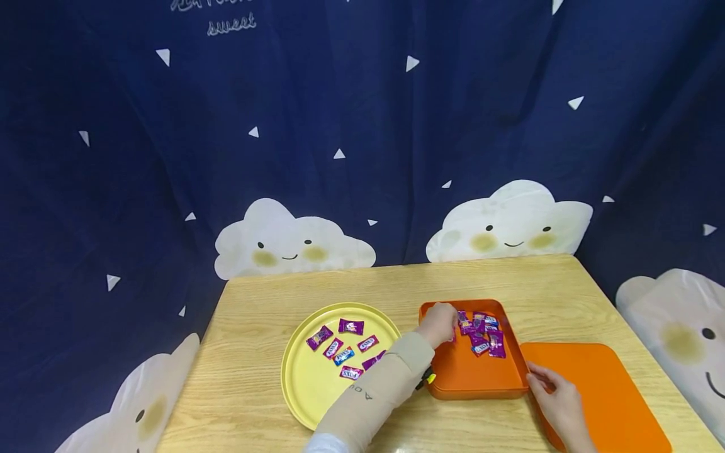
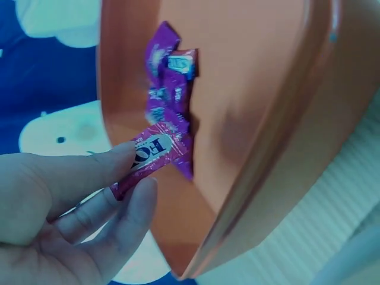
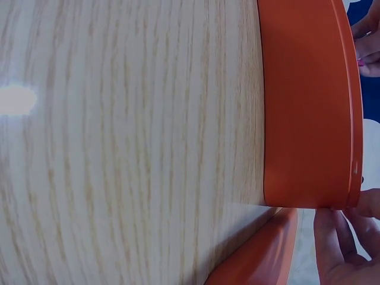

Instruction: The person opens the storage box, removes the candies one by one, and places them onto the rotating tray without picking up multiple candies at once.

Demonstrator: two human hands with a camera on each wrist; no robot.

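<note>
My left hand (image 1: 439, 323) is over the left side of an orange box (image 1: 476, 380). Between thumb and fingers it pinches a red-pink wrapped candy (image 2: 151, 153), printed with white and dark blue lettering. Purple-wrapped candies (image 2: 169, 89) lie inside the box, together with small blue-and-white ones (image 1: 490, 323). At the box's right wall, my right hand (image 1: 557, 402) touches the outside near the rim with its fingertips. In the right wrist view, those fingers (image 3: 330, 237) meet the box corner from below.
A round yellow tray (image 1: 300, 390) with several wrapped candies stands left of the box, partly hidden by my left sleeve (image 1: 368, 396). An orange lid-like panel (image 1: 617, 402) lies to the right under my right hand. A dark blue curtain (image 1: 340, 207) hangs behind the wooden table (image 1: 255, 327).
</note>
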